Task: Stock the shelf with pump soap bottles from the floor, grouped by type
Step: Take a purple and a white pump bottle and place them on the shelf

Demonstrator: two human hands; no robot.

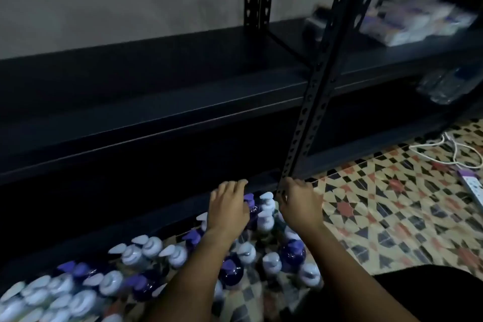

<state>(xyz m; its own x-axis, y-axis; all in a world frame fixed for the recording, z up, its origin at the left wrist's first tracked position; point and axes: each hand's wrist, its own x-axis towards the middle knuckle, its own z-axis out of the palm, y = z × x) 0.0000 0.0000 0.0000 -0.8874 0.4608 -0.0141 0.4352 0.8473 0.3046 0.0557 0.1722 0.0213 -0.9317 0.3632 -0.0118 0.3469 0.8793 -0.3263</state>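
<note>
Pump soap bottles [146,264] stand crowded on the floor [379,217] below the shelf [156,102], left hand [228,208] curling round a purple pump, right hand [300,208] apparently empty, so neighbours could topple like dominoes.

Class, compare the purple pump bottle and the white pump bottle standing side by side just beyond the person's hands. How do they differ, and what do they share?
The purple bottle has a purple pump and dark violet body; the white bottle has a pale pump and pale body. The left hand reaches over the purple bottle and partly hides it; the white bottle stands in the gap between that hand and the right hand. Both stand upright on the floor, next to each other, with similar pump tops.
</note>
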